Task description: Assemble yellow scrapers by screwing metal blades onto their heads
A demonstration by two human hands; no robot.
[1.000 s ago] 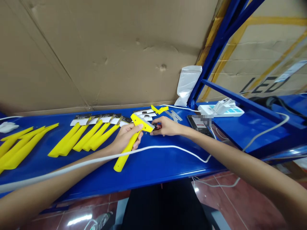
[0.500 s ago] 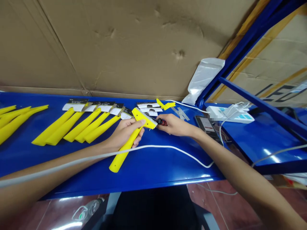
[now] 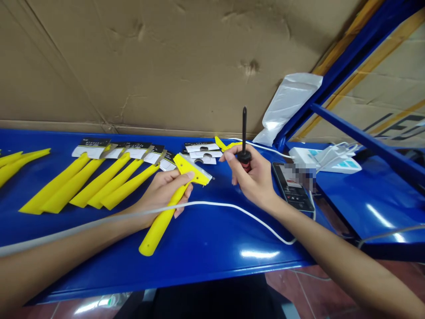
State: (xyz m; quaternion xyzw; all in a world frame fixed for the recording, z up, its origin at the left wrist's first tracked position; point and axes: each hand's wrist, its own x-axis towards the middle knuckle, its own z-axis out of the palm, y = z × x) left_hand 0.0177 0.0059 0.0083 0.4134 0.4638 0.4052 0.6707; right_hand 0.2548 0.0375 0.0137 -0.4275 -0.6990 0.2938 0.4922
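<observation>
A yellow scraper [image 3: 159,228] with a wide head and a pale metal edge is gripped near its head by my left hand [image 3: 169,186], thumb on top. To its right my right hand [image 3: 254,177] is closed round the dark red and black handle of a screwdriver [image 3: 244,128], whose black shaft points straight up, apart from the scraper. A small ring-like piece [image 3: 213,178] lies on the blue table close to the scraper's head. Yellow scraper parts [image 3: 224,144] lie behind my right hand, partly hidden by it.
Several yellow scrapers [image 3: 109,177] with black-and-white cards [image 3: 91,148] lie in a row on the blue table [image 3: 212,248]. More cards [image 3: 202,153] are stacked behind. At right are a phone [image 3: 292,186] and a power strip [image 3: 327,160]. A white cable [image 3: 229,204] crosses in front.
My right hand has drawn back to the right from the scraper's head and turned the screwdriver upright. My left hand keeps the scraper, now slightly lower and further left in view.
</observation>
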